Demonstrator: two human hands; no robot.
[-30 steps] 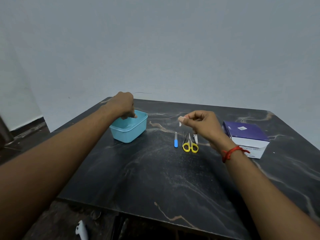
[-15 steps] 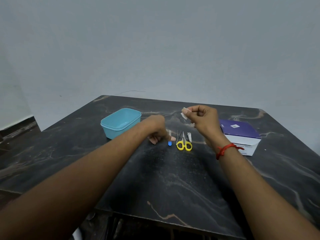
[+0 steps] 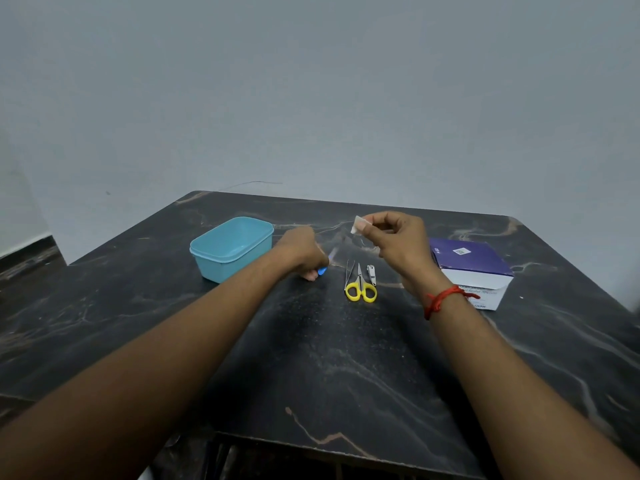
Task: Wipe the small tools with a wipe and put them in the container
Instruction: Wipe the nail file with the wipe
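Observation:
My left hand (image 3: 304,252) is closed around a small blue-handled tool (image 3: 323,269), lifting it just off the dark table; its metal tip is blurred. My right hand (image 3: 398,242) hovers above the table and pinches a small white wipe (image 3: 358,224) between thumb and fingers. On the table between the hands lie tweezers (image 3: 349,274), yellow-handled scissors (image 3: 361,287) and a nail clipper (image 3: 371,274), side by side. A light blue open container (image 3: 231,249) stands to the left of my left hand.
A purple-and-white box (image 3: 471,271) sits at the right, behind my right wrist. The dark marbled table (image 3: 329,358) ends at a near edge below and meets a grey wall at the back.
My left hand moved from the blue container to the blue-handled tool, closed on it and picked it up. My right hand stayed raised with the wipe.

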